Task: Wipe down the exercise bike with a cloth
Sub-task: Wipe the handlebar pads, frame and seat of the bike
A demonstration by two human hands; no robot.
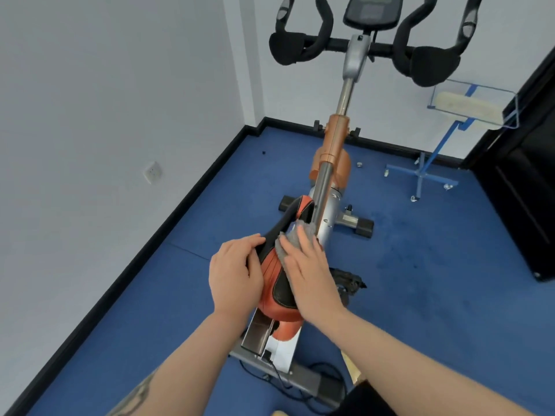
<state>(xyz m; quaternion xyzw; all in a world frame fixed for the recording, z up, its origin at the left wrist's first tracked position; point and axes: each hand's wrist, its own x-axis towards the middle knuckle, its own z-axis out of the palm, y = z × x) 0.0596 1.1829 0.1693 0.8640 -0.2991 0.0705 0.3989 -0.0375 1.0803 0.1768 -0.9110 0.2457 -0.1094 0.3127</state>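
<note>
The exercise bike [333, 145] stands in front of me, orange and silver, with black handlebars [300, 49] and a console [372, 10] at the top. Its orange and black saddle [276, 277] is right below me. My left hand [234, 271] holds the saddle's left edge, fingers curled over the rim. My right hand [309, 271] lies flat on a grey cloth [292, 240] and presses it onto the saddle's right side. Most of the cloth is hidden under that hand.
The floor is blue carpet [420, 280] with white walls to the left and behind. A blue wheeled stand [426, 172] with a clear tray stands at the right. A black cabinet [528, 190] fills the right edge. A black cable [300, 382] lies by the bike's rear foot.
</note>
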